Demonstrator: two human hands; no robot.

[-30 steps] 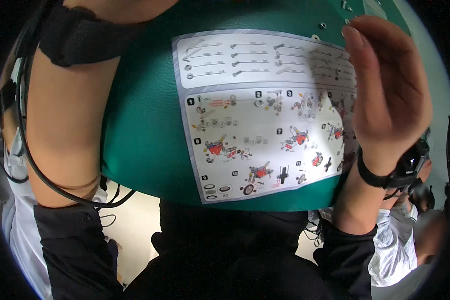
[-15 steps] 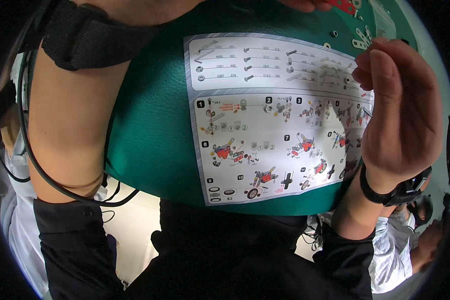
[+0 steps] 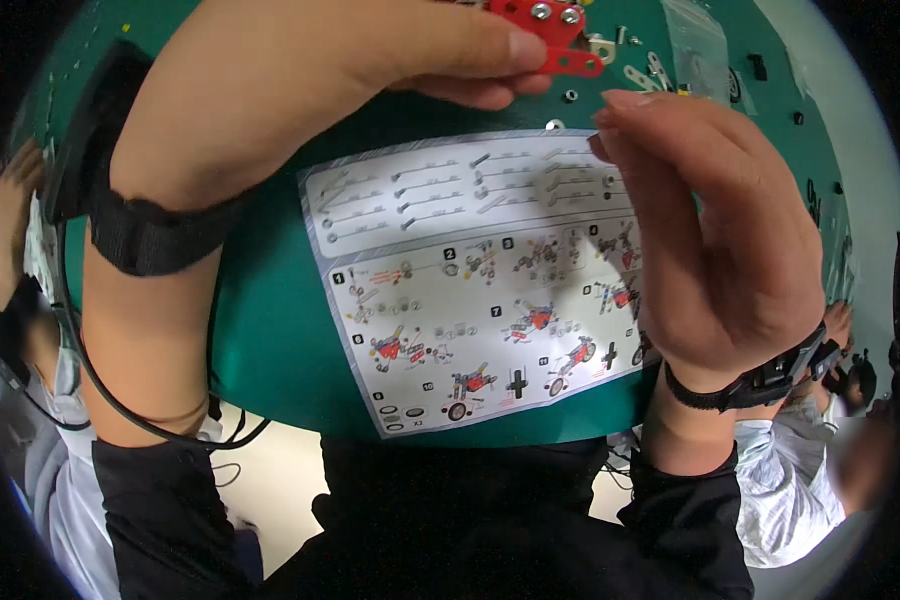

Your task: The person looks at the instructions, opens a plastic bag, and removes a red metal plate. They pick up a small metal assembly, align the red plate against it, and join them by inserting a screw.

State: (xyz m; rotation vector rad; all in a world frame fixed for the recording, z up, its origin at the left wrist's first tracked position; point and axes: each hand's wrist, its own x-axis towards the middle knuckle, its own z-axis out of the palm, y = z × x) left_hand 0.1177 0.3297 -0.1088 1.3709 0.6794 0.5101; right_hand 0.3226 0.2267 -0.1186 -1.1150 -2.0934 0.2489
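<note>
At the top of the view, my left hand (image 3: 400, 60) is closed on a red metal construction-set assembly (image 3: 572, 63), its thumb pressed against it. Round silver bolt heads show on its red plates, and the upper part is cut off by the view's edge. My right hand (image 3: 730, 225) hovers over the right side of a printed instruction sheet (image 3: 450, 255), fingers curled and tips close to the thumb. Whatever it may hold at the fingertips is too small to tell. Just beyond those tips lie a small nut (image 3: 571, 96) and a washer (image 3: 555, 125).
Perforated silver strips (image 3: 654, 76) and a clear plastic bag (image 3: 700, 50) lie on the green table (image 3: 260, 300) at the far right. A black ring-like part (image 3: 735, 85) is beside the bag. Other people sit at both sides. A black cable (image 3: 110, 390) runs along my left forearm.
The view has shifted, so the sheet appears lower and further left. My left hand and the red assembly now show more fully. My right hand is closer to the assembly.
</note>
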